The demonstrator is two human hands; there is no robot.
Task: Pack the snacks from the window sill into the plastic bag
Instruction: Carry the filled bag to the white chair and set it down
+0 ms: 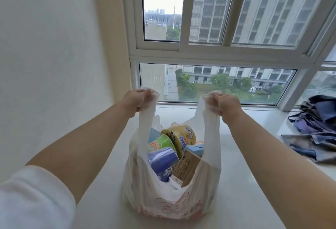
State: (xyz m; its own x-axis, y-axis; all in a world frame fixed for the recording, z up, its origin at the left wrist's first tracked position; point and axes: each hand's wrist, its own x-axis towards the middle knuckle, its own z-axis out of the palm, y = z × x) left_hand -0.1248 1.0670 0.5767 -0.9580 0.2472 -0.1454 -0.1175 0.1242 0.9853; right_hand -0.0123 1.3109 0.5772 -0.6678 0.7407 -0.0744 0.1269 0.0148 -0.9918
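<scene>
Both hands, left hand [137, 99] and right hand [225, 105], gripped the handles of the thin white plastic bag [171, 188], standing snack-filled mid-sill on the pale window sill [245, 201]; packing looked finished, lifting or tying likely next.

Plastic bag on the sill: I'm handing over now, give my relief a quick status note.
Left hand grips the left handle, right hand the right, both pulled up and apart.
The plastic bag sits on the window sill, holding the yellow cup, green cup, blue cup and brown box.
Done: no loose snacks visible on the sill.
Left: lift or tie. The clothes pile stays.
</scene>
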